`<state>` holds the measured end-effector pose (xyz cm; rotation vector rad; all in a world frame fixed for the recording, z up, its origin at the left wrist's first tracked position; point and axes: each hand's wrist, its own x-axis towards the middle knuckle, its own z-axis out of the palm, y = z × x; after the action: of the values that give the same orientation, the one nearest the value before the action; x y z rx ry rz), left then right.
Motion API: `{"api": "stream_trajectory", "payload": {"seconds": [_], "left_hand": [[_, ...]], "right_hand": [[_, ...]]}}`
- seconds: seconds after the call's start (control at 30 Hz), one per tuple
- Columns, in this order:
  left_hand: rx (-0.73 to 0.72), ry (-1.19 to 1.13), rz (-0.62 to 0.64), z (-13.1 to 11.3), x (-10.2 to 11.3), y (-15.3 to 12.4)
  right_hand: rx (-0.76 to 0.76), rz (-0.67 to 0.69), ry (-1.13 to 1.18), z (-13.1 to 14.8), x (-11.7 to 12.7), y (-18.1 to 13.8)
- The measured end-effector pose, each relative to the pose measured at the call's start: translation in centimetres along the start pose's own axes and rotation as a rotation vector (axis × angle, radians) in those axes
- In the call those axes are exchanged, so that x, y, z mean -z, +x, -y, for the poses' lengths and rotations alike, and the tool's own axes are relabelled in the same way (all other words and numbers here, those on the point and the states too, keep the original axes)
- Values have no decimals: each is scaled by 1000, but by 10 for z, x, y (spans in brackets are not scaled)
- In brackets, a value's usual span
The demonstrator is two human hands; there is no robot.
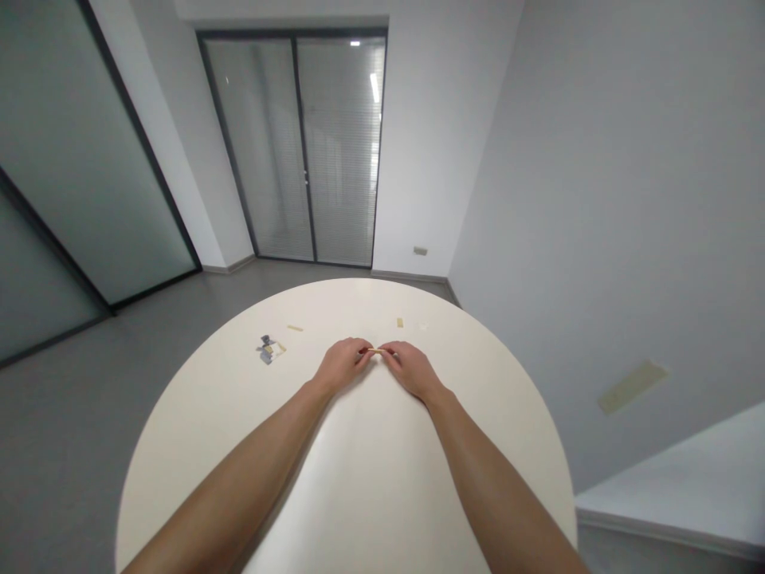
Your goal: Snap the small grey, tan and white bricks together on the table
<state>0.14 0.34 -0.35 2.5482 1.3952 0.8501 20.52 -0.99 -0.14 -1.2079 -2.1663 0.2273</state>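
Note:
Both hands meet over the middle of a round white table [382, 478]. Between their fingertips is a small, thin, pale yellowish strip [376, 350], too small to name more exactly. My left hand [345, 360] pinches its left end, and my right hand [409, 365] pinches its right end. The fingers of each are curled closed. Beyond the right hand lies a small yellowish piece [400, 323] on the tabletop. Off to the left of my left hand sits a little heap of grey, white and yellowish scraps [271, 350].
A narrow yellowish strip [295, 328] rests near the table's far left, and a faint clear bit [424, 326] at its far right. A grey wall [598, 199] with a tape-like patch [633, 386] stands to the right. Behind the table is a glass door [338, 159].

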Motion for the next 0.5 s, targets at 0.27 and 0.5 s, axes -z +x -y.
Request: {"api": "stream_trajectory", "payload": {"seconds": [0.27, 0.5], "left_hand": [[16, -30, -11, -1, 0, 0], [11, -67, -38, -1, 1, 0]], "right_hand": [[-22, 30, 20, 3, 1, 0], [-66, 25, 29, 4, 3, -1]]}}
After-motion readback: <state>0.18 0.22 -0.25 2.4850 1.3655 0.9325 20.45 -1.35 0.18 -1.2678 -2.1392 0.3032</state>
